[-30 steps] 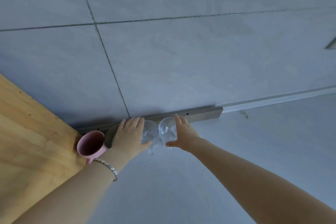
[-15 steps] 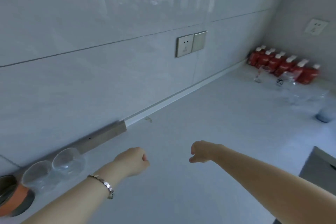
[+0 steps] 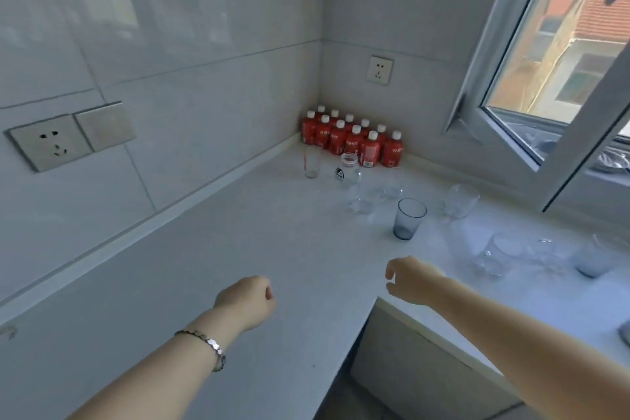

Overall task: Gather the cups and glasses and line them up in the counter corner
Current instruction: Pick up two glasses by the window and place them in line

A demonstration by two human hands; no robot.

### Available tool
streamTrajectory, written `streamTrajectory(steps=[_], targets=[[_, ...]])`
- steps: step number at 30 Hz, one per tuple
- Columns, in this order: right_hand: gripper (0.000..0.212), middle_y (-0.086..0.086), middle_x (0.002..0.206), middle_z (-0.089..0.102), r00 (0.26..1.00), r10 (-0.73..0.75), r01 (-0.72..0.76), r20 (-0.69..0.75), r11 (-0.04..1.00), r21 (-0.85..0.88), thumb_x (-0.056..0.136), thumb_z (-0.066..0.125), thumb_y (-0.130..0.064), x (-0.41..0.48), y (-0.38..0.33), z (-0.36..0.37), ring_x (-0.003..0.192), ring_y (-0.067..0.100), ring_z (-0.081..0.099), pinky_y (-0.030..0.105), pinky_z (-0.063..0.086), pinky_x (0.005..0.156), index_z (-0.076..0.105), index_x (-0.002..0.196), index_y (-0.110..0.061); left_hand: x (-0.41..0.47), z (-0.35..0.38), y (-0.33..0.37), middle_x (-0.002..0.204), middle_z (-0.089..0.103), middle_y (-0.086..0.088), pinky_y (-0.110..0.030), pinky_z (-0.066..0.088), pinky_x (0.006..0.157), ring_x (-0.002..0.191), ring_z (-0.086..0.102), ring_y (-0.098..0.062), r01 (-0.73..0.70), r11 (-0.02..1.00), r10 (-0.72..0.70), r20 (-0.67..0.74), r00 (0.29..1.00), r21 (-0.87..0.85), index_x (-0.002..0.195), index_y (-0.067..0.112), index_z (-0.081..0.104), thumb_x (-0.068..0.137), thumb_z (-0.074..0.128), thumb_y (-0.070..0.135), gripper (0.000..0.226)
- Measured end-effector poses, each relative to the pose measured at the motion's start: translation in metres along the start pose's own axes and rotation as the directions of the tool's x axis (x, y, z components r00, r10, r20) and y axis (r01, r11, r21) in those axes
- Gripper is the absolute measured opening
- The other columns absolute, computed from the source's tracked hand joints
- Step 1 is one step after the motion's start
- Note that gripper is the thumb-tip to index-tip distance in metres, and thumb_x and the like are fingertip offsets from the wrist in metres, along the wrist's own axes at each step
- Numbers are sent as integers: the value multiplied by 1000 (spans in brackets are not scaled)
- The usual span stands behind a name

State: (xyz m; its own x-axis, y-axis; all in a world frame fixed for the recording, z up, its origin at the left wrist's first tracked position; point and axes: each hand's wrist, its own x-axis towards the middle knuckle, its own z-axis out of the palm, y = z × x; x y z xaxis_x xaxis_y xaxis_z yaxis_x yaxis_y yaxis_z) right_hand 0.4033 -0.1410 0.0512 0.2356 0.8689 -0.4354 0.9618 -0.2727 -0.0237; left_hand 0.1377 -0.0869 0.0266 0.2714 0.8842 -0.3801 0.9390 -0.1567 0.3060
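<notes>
Both hands empty: left hand (image 3: 250, 302) loosely fisted, right hand (image 3: 410, 280) fingers half-curled, open. Grey tumbler (image 3: 408, 223) just ahead of right fingers looks light, slick, breakable; best gripped mid-wall.

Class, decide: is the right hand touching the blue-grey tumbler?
Apart. The head view shows bare counter between the right hand and the blue-grey tumbler.

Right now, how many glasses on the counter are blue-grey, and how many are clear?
Blue-grey glasses: 2
Clear glasses: 7, as far as the blur allows
Total: 9
The cut-off object at the right edge is not counted.
</notes>
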Motion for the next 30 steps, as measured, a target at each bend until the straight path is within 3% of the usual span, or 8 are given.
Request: streamTrajectory(steps=[8,14,18,22,27,30], targets=[[36,3,129,55,992,119,-116,-44,991,69,91,50,-25,80,104,-27,116,24,55,30,46,90,54,125,-16,89,13,99,114,66,-2,-26,45,82,105,61,-24,-61,997,60,35,998,45,85,26,49,90,42,24,9],[68,3,143,37,977,163,-131,-135,966,223,82,65,-37,163,118,-39,131,23,41,35,44,96,35,138,-13,188,-3,140,121,64,-2,-28,45,90,112,59,-24,-136,983,130,56,990,123,108,19,59,91,43,25,24],[96,6,148,28,984,175,-162,-28,953,256,75,72,-42,215,120,-50,136,27,33,38,38,107,15,148,-15,256,-19,170,126,60,-3,-30,44,93,116,56,-26,-169,981,161,82,983,97,122,17,51,92,43,26,33],[87,5,137,41,986,163,-165,27,959,230,74,68,-47,242,127,-49,125,26,47,34,44,96,23,145,-21,312,-26,200,141,42,-6,-35,43,97,126,48,-26,-251,965,247,63,967,71,134,14,36,89,52,32,51],[88,-2,134,45,986,163,-161,15,942,295,71,68,-50,246,146,-47,116,21,55,28,46,89,25,145,-29,367,-12,234,159,7,-2,-38,33,112,144,23,-24,-357,934,349,182,919,15,150,15,5,74,72,40,104],[88,-4,134,45,983,185,-172,-10,930,325,71,68,-48,240,159,-48,115,19,55,28,47,89,25,145,-30,382,3,245,156,11,-1,-38,38,108,139,26,-28,-347,937,330,230,916,36,149,17,8,74,71,30,99]])
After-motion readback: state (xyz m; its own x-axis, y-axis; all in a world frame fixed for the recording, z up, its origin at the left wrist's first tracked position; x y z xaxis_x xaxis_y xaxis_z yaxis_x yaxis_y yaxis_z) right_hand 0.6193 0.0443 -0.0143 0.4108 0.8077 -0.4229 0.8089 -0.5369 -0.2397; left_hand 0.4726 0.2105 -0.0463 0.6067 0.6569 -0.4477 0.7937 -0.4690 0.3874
